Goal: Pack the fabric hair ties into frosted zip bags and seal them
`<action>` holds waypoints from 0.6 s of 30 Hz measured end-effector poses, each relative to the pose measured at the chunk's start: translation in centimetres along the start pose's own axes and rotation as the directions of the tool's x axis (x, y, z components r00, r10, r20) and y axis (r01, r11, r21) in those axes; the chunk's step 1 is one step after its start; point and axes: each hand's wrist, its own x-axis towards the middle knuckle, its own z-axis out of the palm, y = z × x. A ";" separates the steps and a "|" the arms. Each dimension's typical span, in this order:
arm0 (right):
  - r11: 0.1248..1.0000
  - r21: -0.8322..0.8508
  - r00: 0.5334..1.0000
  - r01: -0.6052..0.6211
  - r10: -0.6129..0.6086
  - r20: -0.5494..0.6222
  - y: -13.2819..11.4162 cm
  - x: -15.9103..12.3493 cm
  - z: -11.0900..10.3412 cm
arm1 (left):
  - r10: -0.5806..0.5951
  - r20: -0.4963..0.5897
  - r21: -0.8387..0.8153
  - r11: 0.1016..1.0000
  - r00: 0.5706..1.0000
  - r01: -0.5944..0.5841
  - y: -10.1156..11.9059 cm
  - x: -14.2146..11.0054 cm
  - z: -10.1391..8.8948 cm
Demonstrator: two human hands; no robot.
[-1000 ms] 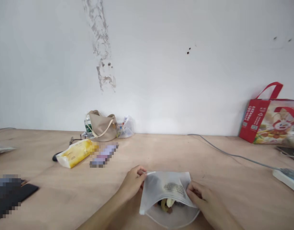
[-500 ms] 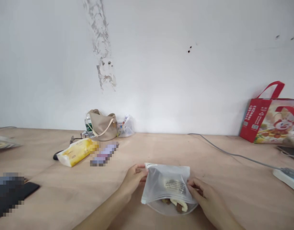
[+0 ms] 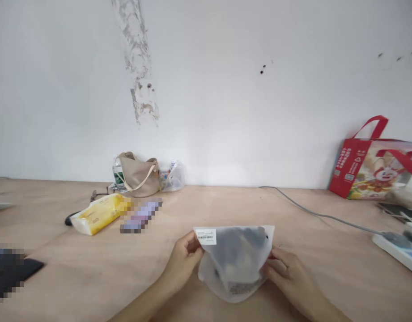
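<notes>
We have the left hand point(image 3: 184, 259) pinching the frosted bag point(image 3: 235, 286) just under its labelled corner and the right hand point(image 3: 288, 279) pinching the opposite edge, pulling it taut over the plywood table point(image 3: 326, 268), food point(image 3: 237, 250) bunched inside.

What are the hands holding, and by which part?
The left hand and right hand hold a frosted plastic bag by its opposite side edges.

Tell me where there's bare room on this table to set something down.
Bare tabletop runs between the yellow tissue pack and the grey cable, behind the frosted bag in the left hand and right hand. Crowded: around the tan handbag and by the power strip.
</notes>
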 end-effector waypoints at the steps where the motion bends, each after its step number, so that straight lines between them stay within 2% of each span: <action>1: 1.000 -0.010 1.000 0.004 -0.004 0.003 0.0 -0.1 -0.1 | 0.009 0.000 0.022 1.000 1.000 -0.009 0.0 -0.2 -0.1; 5: 0.997 -0.069 0.996 -0.028 0.023 -0.082 0.4 -0.5 0.0 | 0.027 -0.029 0.092 0.995 0.999 -0.025 -0.2 -1.1 -0.2; 8: 0.997 -0.049 0.991 -0.063 0.057 -0.119 0.6 -0.8 0.4 | 0.007 -0.041 0.107 0.994 0.999 -0.003 -0.4 -1.6 0.0; 18: 0.998 0.047 0.999 -0.032 0.030 0.034 0.3 -1.0 0.2 | -0.103 -0.047 0.109 0.988 0.994 0.107 -1.0 -2.3 0.0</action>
